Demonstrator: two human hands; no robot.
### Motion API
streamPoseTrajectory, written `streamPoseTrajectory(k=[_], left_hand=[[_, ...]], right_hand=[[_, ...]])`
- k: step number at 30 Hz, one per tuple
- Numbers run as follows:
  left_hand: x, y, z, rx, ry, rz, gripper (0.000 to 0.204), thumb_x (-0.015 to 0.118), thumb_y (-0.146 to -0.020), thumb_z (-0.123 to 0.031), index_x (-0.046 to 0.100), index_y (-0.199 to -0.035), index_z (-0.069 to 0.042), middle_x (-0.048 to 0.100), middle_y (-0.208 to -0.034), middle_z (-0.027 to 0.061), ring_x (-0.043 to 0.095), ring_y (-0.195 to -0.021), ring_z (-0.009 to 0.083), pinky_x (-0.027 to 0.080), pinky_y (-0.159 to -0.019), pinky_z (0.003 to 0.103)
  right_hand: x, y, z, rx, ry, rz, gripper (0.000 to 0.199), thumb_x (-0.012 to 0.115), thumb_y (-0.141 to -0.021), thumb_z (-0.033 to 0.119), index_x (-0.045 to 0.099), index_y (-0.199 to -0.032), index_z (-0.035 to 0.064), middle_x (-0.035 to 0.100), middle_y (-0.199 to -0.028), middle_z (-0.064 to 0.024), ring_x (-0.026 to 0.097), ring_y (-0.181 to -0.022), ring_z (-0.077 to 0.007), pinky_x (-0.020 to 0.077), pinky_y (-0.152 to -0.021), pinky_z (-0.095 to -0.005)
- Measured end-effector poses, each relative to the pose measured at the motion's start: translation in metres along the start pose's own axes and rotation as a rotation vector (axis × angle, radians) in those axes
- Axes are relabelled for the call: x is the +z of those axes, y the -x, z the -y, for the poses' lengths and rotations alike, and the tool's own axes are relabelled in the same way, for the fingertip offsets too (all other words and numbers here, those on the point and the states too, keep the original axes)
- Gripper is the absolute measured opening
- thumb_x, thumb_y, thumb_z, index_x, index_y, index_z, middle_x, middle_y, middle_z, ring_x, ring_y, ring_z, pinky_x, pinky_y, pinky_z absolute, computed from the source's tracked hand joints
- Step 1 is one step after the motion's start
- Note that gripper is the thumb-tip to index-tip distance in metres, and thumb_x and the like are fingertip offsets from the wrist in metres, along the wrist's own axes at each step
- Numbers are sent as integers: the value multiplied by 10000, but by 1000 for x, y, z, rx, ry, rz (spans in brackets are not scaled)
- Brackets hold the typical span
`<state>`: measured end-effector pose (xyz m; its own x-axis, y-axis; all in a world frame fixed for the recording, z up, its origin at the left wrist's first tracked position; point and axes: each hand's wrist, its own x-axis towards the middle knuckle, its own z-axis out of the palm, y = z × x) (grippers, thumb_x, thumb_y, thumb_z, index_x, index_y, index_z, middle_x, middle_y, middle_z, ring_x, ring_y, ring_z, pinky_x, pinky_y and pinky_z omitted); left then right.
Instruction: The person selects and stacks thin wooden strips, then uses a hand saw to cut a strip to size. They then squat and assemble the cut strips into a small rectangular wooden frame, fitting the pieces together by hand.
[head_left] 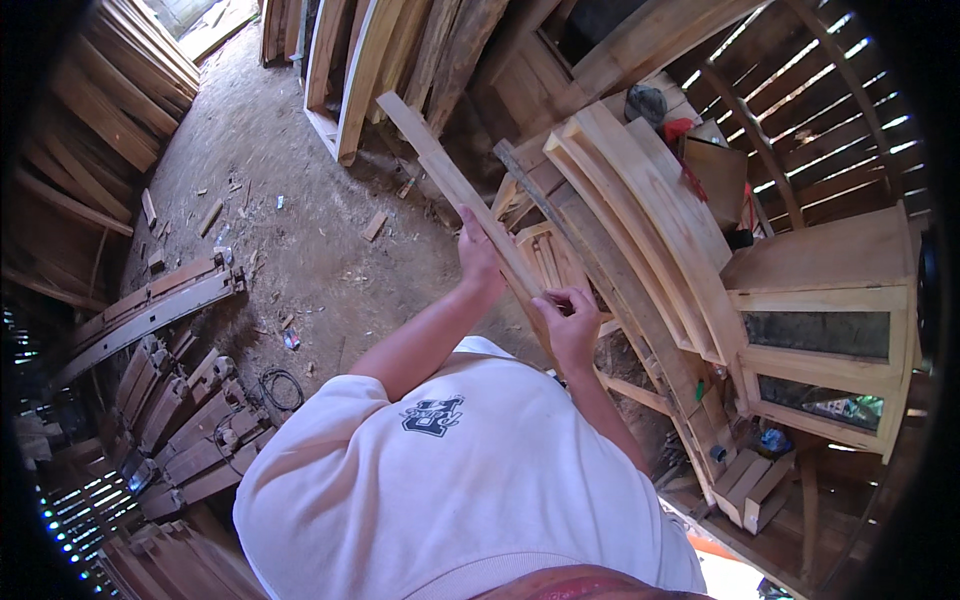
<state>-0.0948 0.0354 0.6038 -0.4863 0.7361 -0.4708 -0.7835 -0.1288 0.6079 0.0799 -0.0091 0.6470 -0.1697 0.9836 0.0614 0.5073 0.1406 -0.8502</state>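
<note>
A long, pale wooden plank point(450, 180) slants across in front of my body, its far end pointing up and to the left. My left hand point(480, 258) is closed round it near the middle, with the thumb along the side. Closer to me, my right hand point(570, 318) has its fingers curled, thumb and forefinger pinching the plank's right edge. The plank's near end is partly hidden behind my right hand and shirt.
To the right, a workbench point(625, 285) carries curved wooden frame pieces point(660, 200). Beyond stands a wooden cabinet point(820, 270) with dark panes. Upright frames point(355, 80) lean at the back. Stacked timbers point(180, 420) lie left on the dirt floor point(300, 200), among wood scraps.
</note>
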Motion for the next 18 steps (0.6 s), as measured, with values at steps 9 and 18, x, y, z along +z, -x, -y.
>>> streamPoseTrajectory(k=[9, 18], left_hand=[[2, -13, -14, -70, 117, 144, 674, 445, -983, -702, 546, -1117, -48, 627, -895, 102, 658, -840, 244, 574, -806, 409], [4, -20, 22, -13, 83, 133, 732, 336, -1022, -686, 501, -1367, -62, 639, -1198, 141, 636, -1052, 276, 509, -1018, 406]], right_hand=[[-12, -25, -21, -38, -65, -30, 196, 704, -932, 111, 703, -1065, -32, 680, -910, -124, 716, -844, -218, 576, -687, -350], [-23, -33, -76, 163, -174, 345, 350, 609, -1024, 223, 667, -1252, -36, 731, -1065, -158, 696, -974, -190, 527, -877, -314]])
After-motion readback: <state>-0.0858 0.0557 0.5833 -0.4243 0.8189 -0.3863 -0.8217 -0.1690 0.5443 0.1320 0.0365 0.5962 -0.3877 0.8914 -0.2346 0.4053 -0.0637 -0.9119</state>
